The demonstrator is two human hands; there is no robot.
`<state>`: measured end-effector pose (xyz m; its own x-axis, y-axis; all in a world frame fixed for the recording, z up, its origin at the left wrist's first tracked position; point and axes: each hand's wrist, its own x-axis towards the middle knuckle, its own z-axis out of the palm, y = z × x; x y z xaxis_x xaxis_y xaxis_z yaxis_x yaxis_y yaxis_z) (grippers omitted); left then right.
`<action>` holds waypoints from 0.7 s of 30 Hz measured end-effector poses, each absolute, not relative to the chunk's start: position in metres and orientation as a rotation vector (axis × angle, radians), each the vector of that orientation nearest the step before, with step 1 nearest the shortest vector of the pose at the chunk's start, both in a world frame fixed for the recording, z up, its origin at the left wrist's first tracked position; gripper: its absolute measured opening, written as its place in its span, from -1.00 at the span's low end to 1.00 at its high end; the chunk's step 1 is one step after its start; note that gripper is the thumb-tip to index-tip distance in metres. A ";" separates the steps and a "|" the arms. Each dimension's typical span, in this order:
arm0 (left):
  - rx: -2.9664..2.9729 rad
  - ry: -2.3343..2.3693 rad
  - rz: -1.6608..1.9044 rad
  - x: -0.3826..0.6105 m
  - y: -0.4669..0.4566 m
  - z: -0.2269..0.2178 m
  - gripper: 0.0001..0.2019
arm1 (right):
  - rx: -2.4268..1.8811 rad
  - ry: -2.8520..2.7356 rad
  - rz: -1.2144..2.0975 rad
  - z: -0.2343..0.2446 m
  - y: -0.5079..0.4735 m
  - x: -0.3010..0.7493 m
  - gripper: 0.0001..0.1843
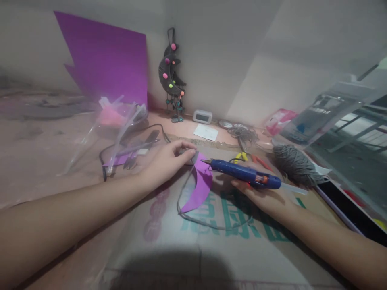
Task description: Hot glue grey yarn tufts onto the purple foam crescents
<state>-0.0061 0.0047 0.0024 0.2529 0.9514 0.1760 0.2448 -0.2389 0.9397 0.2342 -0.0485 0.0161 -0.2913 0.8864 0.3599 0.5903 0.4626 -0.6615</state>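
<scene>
A purple paper crescent (202,186) lies on the printed cardboard (169,257), its upper tip wrapped in grey yarn. My left hand (178,155) pinches that wrapped tip between thumb and fingers. From there a loose strand of grey yarn (208,226) loops below the crescent and runs toward the right. My right hand (256,189) grips a blue hot glue gun (238,171), with a clear glue stick (294,188) poking out of its back end. The nozzle points left, close to the crescent's upper part; whether it touches cannot be made out.
Behind stand a purple sheet (115,60), a hanging grey moon ornament (167,76) and a small white clock (202,117). To the right are a grey yarn ball (296,165), a phone (350,209) and a clear plastic container (320,112). Plastic bags and scissors-like tools lie left.
</scene>
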 end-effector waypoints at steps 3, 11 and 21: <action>1.722 1.127 1.041 -0.006 0.004 0.002 -0.77 | -1.249 -2.033 0.511 0.016 -0.050 0.234 -0.89; 1.884 1.136 1.045 -0.007 0.000 0.004 -0.79 | -1.281 -2.163 0.373 0.018 -0.044 0.235 -0.83; 1.917 1.113 1.062 -0.007 -0.001 0.003 -0.82 | -1.329 -2.160 0.374 0.015 -0.044 0.233 -0.76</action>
